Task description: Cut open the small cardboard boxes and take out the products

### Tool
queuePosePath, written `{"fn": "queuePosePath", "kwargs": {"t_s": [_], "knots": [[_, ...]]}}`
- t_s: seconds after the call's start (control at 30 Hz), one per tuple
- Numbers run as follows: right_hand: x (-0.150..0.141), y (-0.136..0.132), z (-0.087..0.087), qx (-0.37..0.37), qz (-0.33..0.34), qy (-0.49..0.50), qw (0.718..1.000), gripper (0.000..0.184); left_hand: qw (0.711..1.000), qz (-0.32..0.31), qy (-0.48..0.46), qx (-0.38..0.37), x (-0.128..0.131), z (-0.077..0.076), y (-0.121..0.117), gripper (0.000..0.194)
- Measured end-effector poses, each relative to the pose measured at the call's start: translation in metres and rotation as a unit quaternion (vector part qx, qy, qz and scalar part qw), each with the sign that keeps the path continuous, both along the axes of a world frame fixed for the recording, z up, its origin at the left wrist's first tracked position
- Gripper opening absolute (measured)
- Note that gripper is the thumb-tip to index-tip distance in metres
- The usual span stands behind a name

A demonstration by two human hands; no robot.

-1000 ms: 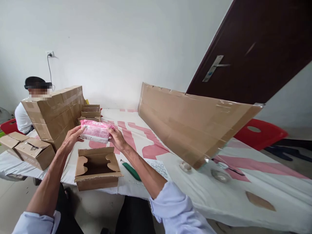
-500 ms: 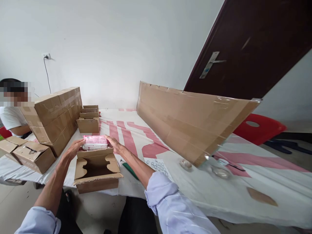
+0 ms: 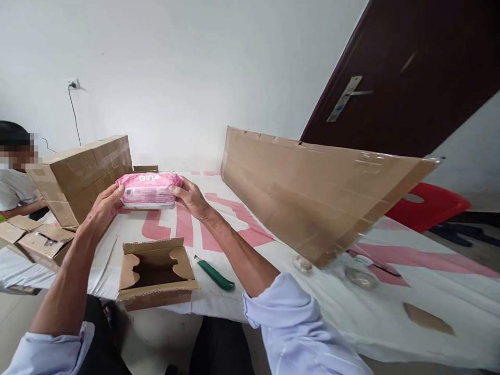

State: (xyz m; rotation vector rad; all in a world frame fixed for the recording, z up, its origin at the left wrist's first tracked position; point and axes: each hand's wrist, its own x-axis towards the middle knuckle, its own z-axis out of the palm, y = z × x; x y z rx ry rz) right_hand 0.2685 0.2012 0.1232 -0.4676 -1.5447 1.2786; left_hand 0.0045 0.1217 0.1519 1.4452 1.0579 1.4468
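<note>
Between my hands, above the table, I hold a pink soft plastic pack with white lettering and a barcode. My left hand grips its left end, thumb on the near face. At the right end, my right hand pinches it the same way. What is inside the pack cannot be seen. Below and nearer to me stands an open cardboard box, its flaps up and its inside dark. A green utility knife lies on the cloth to the right of the box.
Stacked taped cartons stand at the left, with smaller boxes before them. A co-worker sits beyond. A large cardboard sheet leans across the right. Tape rolls and a cardboard scrap lie on the cloth-covered table.
Both hands have lifted the pink pack up and away from the box, tilting its lettered face into view. The green knife, partly covered by my right forearm before, now shows fully.
</note>
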Motion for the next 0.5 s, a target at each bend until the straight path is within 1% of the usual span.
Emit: {"fn": "queuePosePath", "kwargs": {"t_s": [0.07,0.13,0.2,0.27,0.3,0.37,0.43,0.5], "knots": [[0.007,-0.015,0.012,0.104,0.017,-0.015,0.994,0.066,1.0,-0.019,0.019,-0.008,0.003,0.01,-0.006,0.075],[0.011,-0.027,0.017,0.189,0.026,-0.056,0.98,0.072,0.998,-0.046,0.04,-0.033,0.003,0.01,-0.006,0.083],[0.014,-0.033,0.012,0.247,0.013,-0.105,0.963,0.075,0.996,-0.064,0.051,-0.044,0.001,0.002,-0.002,0.093],[0.017,-0.032,-0.002,0.289,-0.017,-0.148,0.946,0.077,0.996,-0.054,0.06,-0.034,-0.003,-0.011,0.003,0.095],[0.02,-0.031,-0.014,0.298,-0.037,-0.168,0.939,0.076,0.997,-0.037,0.069,-0.025,-0.006,-0.019,0.005,0.093],[0.031,-0.027,-0.046,0.288,-0.09,-0.217,0.929,0.069,0.995,0.009,0.095,-0.013,-0.015,-0.035,0.01,0.089],[0.049,-0.026,-0.088,0.245,-0.157,-0.287,0.913,0.055,0.99,0.054,0.126,-0.011,-0.028,-0.052,0.017,0.087],[0.072,-0.03,-0.138,0.197,-0.216,-0.377,0.879,0.041,0.982,0.089,0.164,-0.015,-0.043,-0.072,0.026,0.086]]}}
